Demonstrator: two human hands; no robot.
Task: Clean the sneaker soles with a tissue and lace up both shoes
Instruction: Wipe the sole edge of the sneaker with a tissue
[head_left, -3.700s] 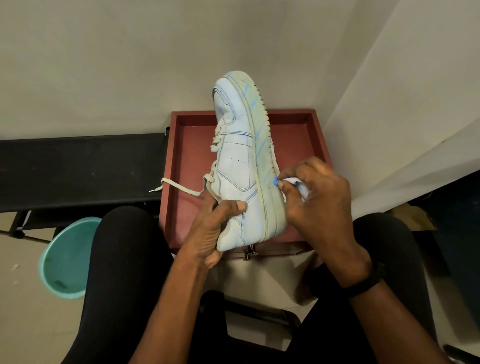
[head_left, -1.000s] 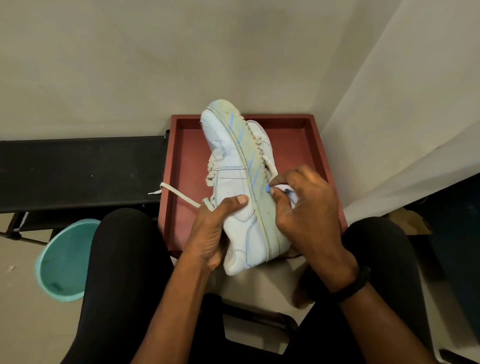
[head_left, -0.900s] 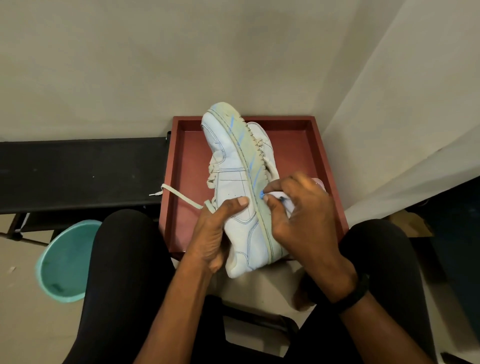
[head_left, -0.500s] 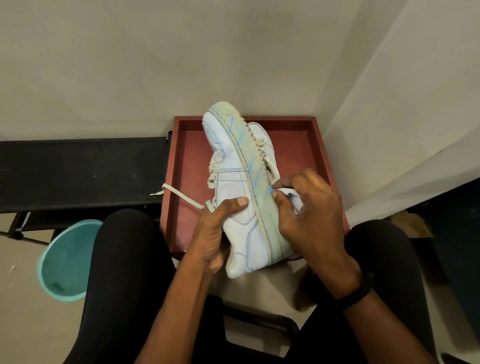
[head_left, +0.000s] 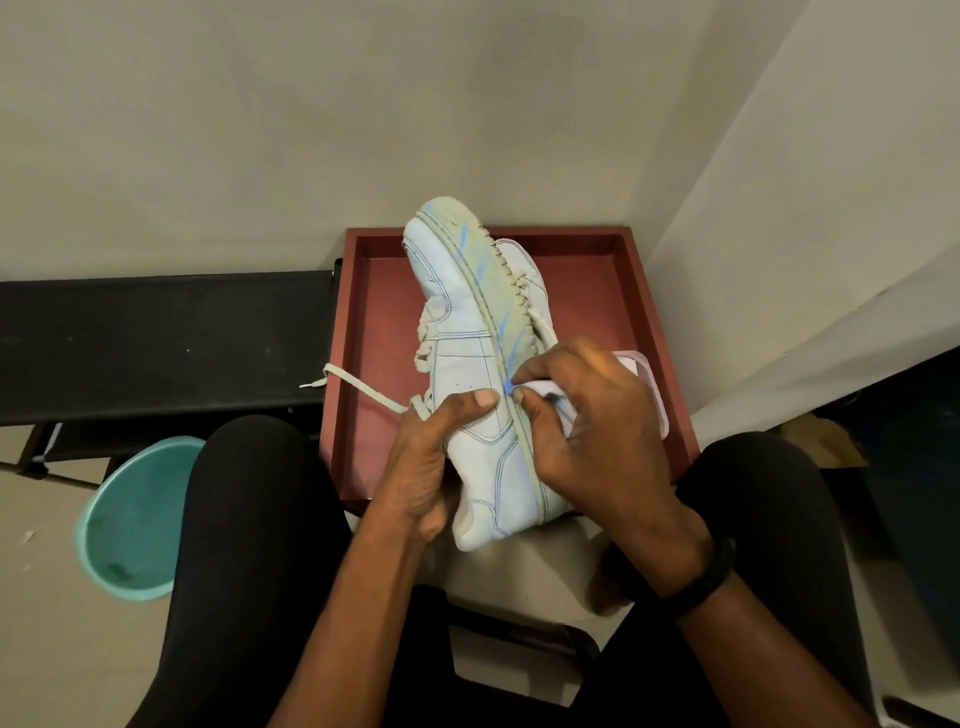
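A white sneaker (head_left: 467, 364) is tipped on its side over the red tray (head_left: 613, 291), toe away from me, its grimy sole edge with blue streaks facing right. My left hand (head_left: 431, 457) grips the heel part of the upper, thumb across the side. My right hand (head_left: 592, 426) pinches a white tissue (head_left: 556, 400) against the sole edge about midway along. A loose lace (head_left: 358, 389) trails out to the left. A second white sneaker (head_left: 524, 270) lies in the tray, mostly hidden behind the first.
A black bench (head_left: 156, 338) runs along the wall at left. A teal basin (head_left: 135, 519) sits on the floor under it. A pale pink-rimmed item (head_left: 649, 379) peeks out behind my right hand. My knees flank the tray; a wall corner closes in on the right.
The sneaker was lowered from an upright raised hold to a tilted one over the tray. My right hand with the tissue keeps sliding back and forth a little along the sole edge.
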